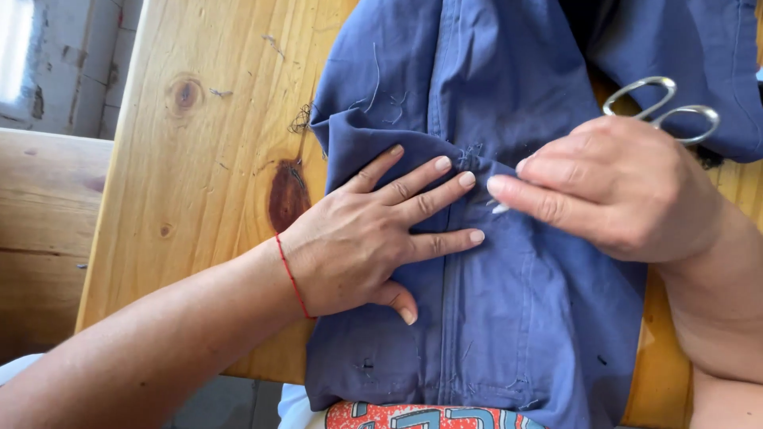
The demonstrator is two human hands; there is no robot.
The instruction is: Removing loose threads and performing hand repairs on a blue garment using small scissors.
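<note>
Blue garment point(509, 318) spread over wooden table point(207, 159). Left hand point(373, 238) flat on it, fingers splayed. Right hand point(612, 187) pinching a white scrap point(501, 208) at the seam; scissors point(664, 107) just behind.

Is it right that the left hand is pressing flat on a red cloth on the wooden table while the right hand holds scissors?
Not quite. The cloth is blue, not red, as the head view shows. The rest holds: the left hand presses flat on it on the wooden table, and the right hand holds scissors.
</note>
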